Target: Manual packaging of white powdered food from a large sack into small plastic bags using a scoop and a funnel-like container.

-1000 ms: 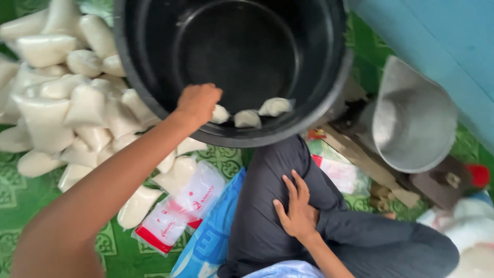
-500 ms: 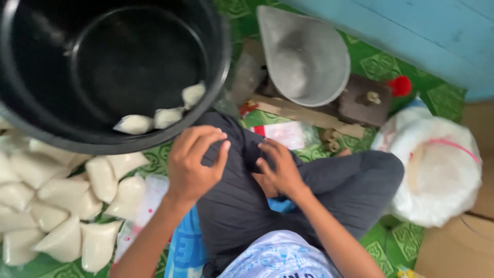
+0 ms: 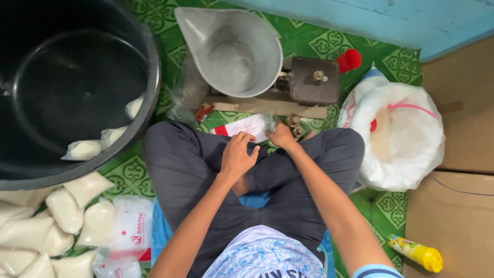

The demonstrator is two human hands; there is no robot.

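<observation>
Both hands meet over crossed legs: left hand (image 3: pixel 237 154) loosely curled, touching a flat plastic bag (image 3: pixel 242 125); right hand (image 3: pixel 282 136) pinching its edge.

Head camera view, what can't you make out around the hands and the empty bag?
Head view:
- Right hand: fingertips hidden behind the empty plastic bag, so the grip is unclear.
- Left hand: palm faces away, contents hidden.
- Black tub: cut off by the top and left edges.
- Filled bags: the pile runs past the bottom left corner.

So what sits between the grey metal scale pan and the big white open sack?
In the head view, a dark brown scale body with a red knob sits between grey metal scale pan and white sack.
</observation>
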